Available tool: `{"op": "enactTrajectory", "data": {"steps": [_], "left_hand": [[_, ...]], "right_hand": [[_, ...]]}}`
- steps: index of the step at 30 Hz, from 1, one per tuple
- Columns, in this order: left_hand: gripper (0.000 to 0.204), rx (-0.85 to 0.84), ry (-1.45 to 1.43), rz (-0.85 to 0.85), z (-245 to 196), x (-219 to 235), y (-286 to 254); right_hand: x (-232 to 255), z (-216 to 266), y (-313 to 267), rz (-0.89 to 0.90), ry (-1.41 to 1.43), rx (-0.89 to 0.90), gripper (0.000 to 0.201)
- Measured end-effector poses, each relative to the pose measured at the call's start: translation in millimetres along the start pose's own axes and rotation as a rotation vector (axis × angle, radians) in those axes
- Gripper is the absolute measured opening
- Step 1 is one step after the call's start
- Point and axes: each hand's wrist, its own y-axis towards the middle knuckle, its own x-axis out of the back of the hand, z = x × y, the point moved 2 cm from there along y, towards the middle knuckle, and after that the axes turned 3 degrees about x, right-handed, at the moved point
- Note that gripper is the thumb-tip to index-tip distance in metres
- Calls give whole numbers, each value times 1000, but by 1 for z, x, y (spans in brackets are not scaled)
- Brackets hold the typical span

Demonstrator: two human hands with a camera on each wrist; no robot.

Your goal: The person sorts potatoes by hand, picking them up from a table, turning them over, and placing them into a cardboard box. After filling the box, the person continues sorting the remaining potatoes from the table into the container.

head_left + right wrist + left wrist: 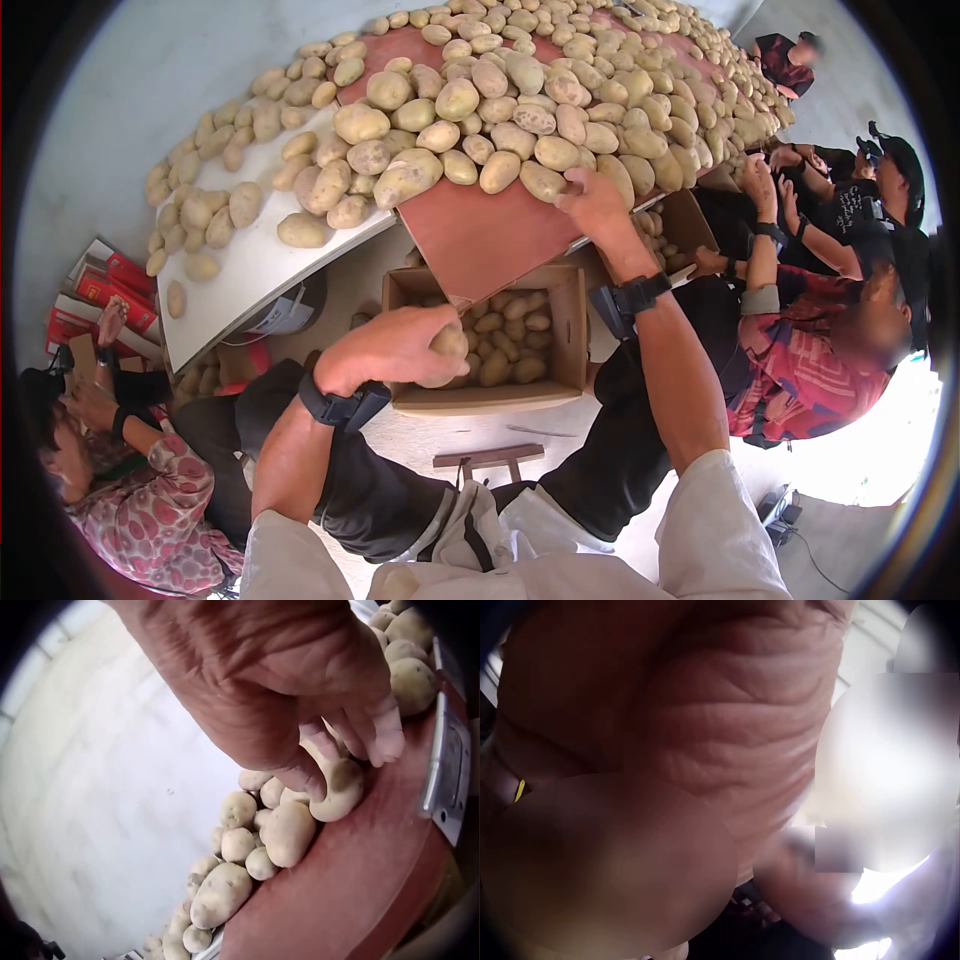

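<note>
My left hand (395, 345) grips a potato (450, 352) above the near side of an open cardboard box (490, 402). In the left wrist view the palm fills most of the picture, and much of the rest is blurred. My right hand (600, 205) reaches to the near edge of the potato heap on the table. There its thumb and fingers (388, 739) pinch a pale potato (341, 793) lying on the reddish-brown board (480, 235). More potatoes (289, 834) lie right beside it. Inside the box, under the board's corner, are several potatoes (495, 368).
Potatoes (460, 100) cover the long table, spreading onto its white part (240, 280) at left. People sit close by on both sides, one in a patterned shirt (160, 520) and one in a red plaid shirt (790, 370). Another box (690, 222) stands at right.
</note>
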Motion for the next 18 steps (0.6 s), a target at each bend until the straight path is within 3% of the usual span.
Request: {"op": "enactTrajectory", "data": {"steps": [2, 6, 9, 12, 16, 18], "left_hand": [[49, 128, 276, 31, 9, -12, 0], [42, 125, 327, -43, 24, -6, 4], [30, 132, 140, -179, 22, 7, 5], [27, 92, 89, -254, 15, 16, 6], [28, 88, 68, -286, 6, 23, 6], [28, 97, 67, -301, 4, 22, 8]], "right_hand": [[-9, 10, -4, -22, -48, -14, 56], [-20, 31, -7, -67, -136, -129, 60], [-21, 42, -4, -37, -165, -228, 57], [-27, 34, 1, -44, -135, -209, 60], [-20, 41, 1, -19, -144, -250, 66], [-11, 46, -6, 180, -155, -262, 68]]}}
